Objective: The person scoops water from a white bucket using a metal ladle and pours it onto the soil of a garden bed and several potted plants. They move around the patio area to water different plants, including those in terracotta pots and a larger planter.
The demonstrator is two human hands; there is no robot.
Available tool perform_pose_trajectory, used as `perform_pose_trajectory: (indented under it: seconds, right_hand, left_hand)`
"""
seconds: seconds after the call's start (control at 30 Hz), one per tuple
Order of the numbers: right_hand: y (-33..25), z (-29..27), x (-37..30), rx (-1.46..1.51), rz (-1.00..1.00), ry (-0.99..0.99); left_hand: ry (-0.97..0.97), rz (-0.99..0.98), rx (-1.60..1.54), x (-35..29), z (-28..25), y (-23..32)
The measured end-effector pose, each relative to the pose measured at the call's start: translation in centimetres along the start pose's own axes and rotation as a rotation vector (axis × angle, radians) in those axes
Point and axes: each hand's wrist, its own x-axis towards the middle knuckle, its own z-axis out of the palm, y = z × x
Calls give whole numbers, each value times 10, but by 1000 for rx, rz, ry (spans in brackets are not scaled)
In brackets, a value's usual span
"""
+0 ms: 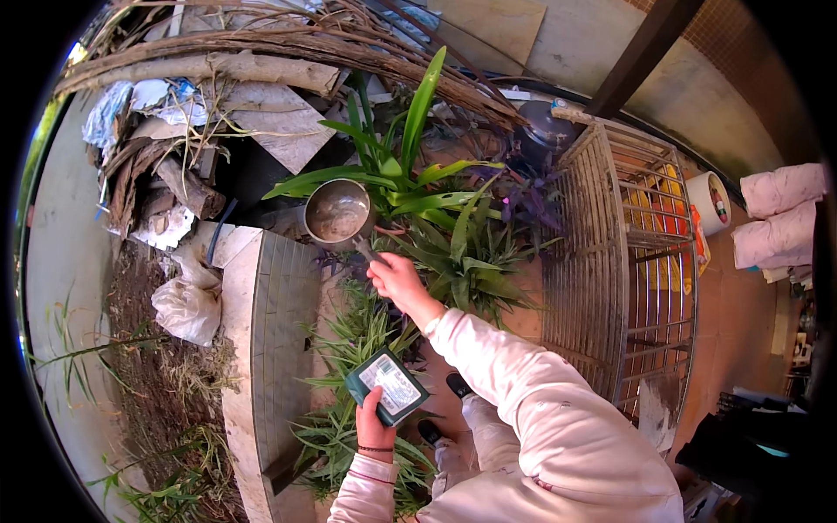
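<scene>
right hand (397, 279) closed on a metal saucepan's (337, 211) handle, held over green plants (410, 187).
a dark green packet (388, 385) is gripped by the left hand (373, 427).

dense plants (436, 218), metal rack (623, 261) alongside

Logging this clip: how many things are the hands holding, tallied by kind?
Round metal saucepan with a handle, in the right hand: 1
Dark green rectangular container with a pale label, in the left hand: 1
Total: 2
</scene>
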Motion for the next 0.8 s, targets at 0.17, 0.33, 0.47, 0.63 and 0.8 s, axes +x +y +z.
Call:
perform_pose_trajectory:
  seconds: [0.17,0.33,0.47,0.63,0.8]
  right_hand:
    - [-34,-30,-141,99,96,-112]
    - [-87,-82,-245,-123,20,186]
    - [-114,-122,-278,-557,-154,467]
    - [-116,-198,-252,-1073,-428,650]
    - [-112,-221,-210,-620,-398,657]
  left_hand:
    - [-8,-63,82,-38,-10,-5]
    - [-67,-126,156,-61,-2,-14]
    - [-122,-163,202,-73,12,-28]
    - [-175,-241,247,-77,19,-45]
    - [-188,-283,280,-81,25,-49]
